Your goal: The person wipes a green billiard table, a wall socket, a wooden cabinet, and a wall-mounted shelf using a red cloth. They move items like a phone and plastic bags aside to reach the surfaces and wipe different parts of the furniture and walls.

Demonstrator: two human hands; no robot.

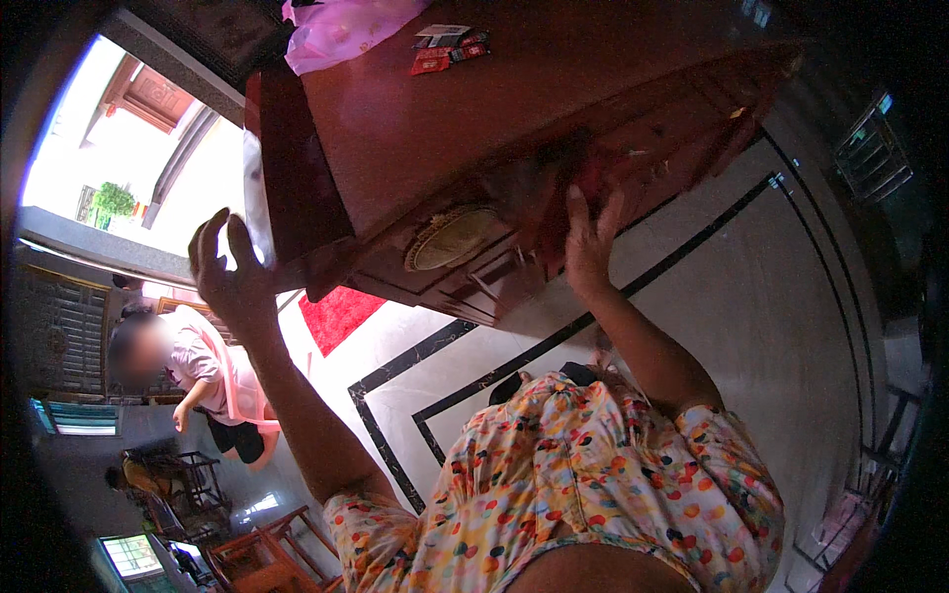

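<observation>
A dark reddish-brown wooden cabinet [415, 133] stands before me, its front recess or drawer open. My right hand [593, 244] reaches up to that opening, thumb and finger apart, at a blurred dark red thing [589, 178]. Whether the hand grips it is not plain. My left hand [233, 267] is raised beside the cabinet's left end, fingers curved and apart, with nothing seen between them. A round pale object with a fringed rim [452, 237] lies along the cabinet's front. On the top are small red and black packets [448, 52].
A pink plastic bag [345, 33] lies on the cabinet top. A red mat [341, 315] is on the pale tiled floor [697, 296] with black bands. At left, a person sits in a pink plastic chair [230, 370]. Wooden furniture [267, 552] stands lower left, and a bright doorway [193, 178] opens upper left.
</observation>
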